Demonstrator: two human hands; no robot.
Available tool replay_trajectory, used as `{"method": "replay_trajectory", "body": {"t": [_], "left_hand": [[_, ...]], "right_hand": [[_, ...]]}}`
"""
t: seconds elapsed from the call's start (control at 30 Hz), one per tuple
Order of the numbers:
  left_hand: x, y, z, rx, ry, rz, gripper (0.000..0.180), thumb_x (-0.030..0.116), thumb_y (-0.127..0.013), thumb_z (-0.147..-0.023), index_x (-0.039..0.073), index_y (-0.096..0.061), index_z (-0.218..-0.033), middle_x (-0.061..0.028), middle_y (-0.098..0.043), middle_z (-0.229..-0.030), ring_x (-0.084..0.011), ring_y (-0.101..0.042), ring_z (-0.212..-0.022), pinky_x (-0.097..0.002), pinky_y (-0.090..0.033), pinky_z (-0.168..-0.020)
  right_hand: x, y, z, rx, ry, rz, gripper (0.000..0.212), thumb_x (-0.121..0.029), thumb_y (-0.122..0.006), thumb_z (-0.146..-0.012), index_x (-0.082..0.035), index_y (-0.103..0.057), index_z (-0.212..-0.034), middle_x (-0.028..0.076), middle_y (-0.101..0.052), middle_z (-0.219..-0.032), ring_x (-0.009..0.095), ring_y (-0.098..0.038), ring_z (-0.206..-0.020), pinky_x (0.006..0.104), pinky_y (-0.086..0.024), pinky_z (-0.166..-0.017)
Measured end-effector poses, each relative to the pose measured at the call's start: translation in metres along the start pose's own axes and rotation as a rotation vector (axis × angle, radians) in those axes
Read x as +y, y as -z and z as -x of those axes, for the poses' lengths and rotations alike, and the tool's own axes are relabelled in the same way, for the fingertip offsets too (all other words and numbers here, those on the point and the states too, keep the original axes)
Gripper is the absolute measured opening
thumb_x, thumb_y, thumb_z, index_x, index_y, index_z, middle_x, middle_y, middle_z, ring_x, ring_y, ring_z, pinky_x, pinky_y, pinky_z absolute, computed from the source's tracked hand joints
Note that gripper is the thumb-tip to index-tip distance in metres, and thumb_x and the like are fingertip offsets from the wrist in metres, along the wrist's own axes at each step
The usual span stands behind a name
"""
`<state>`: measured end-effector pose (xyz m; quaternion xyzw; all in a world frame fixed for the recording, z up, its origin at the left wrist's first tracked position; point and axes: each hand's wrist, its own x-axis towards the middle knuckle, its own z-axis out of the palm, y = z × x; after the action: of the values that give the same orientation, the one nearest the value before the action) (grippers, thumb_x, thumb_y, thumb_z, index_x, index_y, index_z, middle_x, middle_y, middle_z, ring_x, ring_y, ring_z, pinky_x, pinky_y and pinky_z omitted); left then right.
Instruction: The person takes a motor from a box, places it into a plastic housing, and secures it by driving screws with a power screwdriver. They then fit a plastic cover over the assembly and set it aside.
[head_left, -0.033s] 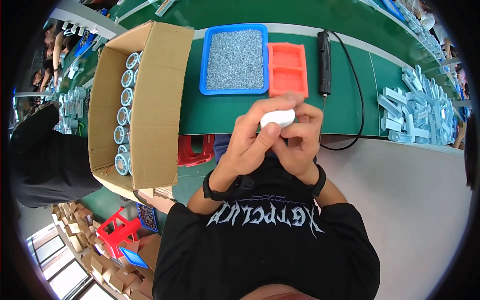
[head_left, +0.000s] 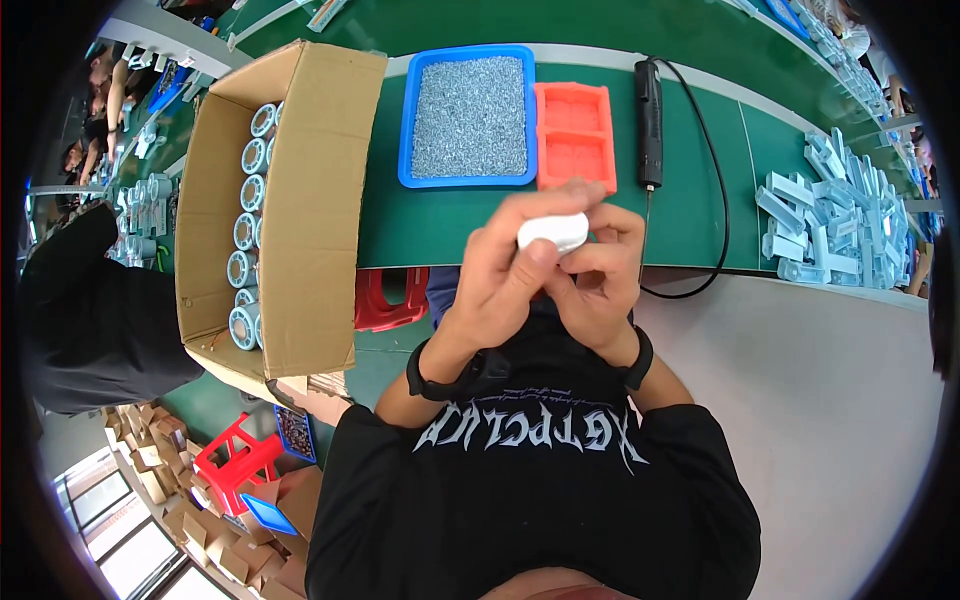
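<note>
Both of my hands are raised together in front of my chest, at the near edge of the green table. Between them is a small white oval object (head_left: pixel 553 233) with a smooth rounded top; its exact kind I cannot tell. My left hand (head_left: pixel 500 275) grips it, the thumb pressed on its near side and the fingers curled round its far side. My right hand (head_left: pixel 602 285) closes on its right end with bent fingers and thumb. The underside of the white object is hidden by the fingers.
A cardboard box (head_left: pixel 315 220) with several light-blue cylindrical parts (head_left: pixel 243 232) stands at left. Beyond my hands are a blue tray (head_left: pixel 404 150) of small metal pieces, a red two-compartment tray (head_left: pixel 575 135) and a black corded electric screwdriver (head_left: pixel 650 130). Light-blue plastic parts (head_left: pixel 835 225) are heaped at right.
The white object has shifted very slightly to the left and tipped a little in my fingers. Both hands keep their hold; the things on the table stay put.
</note>
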<state>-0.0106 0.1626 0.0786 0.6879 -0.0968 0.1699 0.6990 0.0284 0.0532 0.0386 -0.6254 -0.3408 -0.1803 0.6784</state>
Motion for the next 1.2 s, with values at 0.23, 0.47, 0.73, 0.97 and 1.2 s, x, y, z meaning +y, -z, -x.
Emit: {"method": "replay_trajectory", "body": {"t": [0.23,0.47,0.73,0.97,1.2], "left_hand": [[0.002,-0.001,-0.001,0.166,0.303,0.545,0.051,0.047,-0.028,-0.101,0.001,-0.043,-0.118,-0.0296,-0.059,-0.114,-0.0356,-0.059,-0.109,-0.0435,-0.048,-0.092],[-0.014,0.003,0.002,0.136,0.061,0.391,0.043,0.039,-0.042,-0.099,-0.001,-0.049,-0.115,-0.0211,-0.062,-0.108,-0.0293,-0.061,-0.100,-0.0393,-0.049,-0.085],[-0.027,0.000,0.007,0.247,-0.248,-0.355,0.043,0.037,-0.048,-0.096,-0.002,-0.052,-0.115,-0.0186,-0.060,-0.105,-0.0357,-0.059,-0.093,-0.0413,-0.047,-0.082],[-0.029,0.007,0.005,0.169,-0.257,-0.692,0.053,0.046,-0.043,-0.096,-0.001,-0.049,-0.119,-0.0200,-0.057,-0.109,-0.0377,-0.058,-0.092,-0.0424,-0.046,-0.083],[-0.026,0.003,0.011,0.156,-0.113,-0.546,0.051,0.042,-0.041,-0.098,-0.002,-0.044,-0.123,-0.0216,-0.054,-0.111,-0.0379,-0.054,-0.097,-0.0417,-0.044,-0.086]], "right_hand": [[0.005,0.011,0.000,-0.103,0.221,0.274,0.036,-0.018,-0.080,-0.074,-0.012,-0.050,-0.093,0.008,-0.046,-0.104,0.021,-0.049,-0.090,0.0325,-0.044,-0.079],[0.000,0.013,-0.010,-0.115,0.137,0.253,0.034,-0.015,-0.078,-0.077,-0.008,-0.052,-0.098,0.006,-0.049,-0.096,0.018,-0.049,-0.085,0.0300,-0.044,-0.073],[-0.017,0.011,-0.030,-0.211,-0.434,-0.127,0.028,0.001,-0.070,-0.079,0.002,-0.058,-0.104,0.006,-0.059,-0.095,0.013,-0.060,-0.083,0.0246,-0.050,-0.070],[-0.017,0.015,-0.037,-0.255,-0.550,0.073,0.021,0.005,-0.069,-0.076,0.005,-0.064,-0.097,0.009,-0.065,-0.090,0.014,-0.066,-0.080,0.0248,-0.054,-0.067],[-0.016,0.018,-0.042,-0.300,-0.532,0.128,0.021,0.004,-0.071,-0.073,0.004,-0.065,-0.094,0.010,-0.067,-0.084,0.017,-0.069,-0.076,0.0257,-0.056,-0.065]]}}
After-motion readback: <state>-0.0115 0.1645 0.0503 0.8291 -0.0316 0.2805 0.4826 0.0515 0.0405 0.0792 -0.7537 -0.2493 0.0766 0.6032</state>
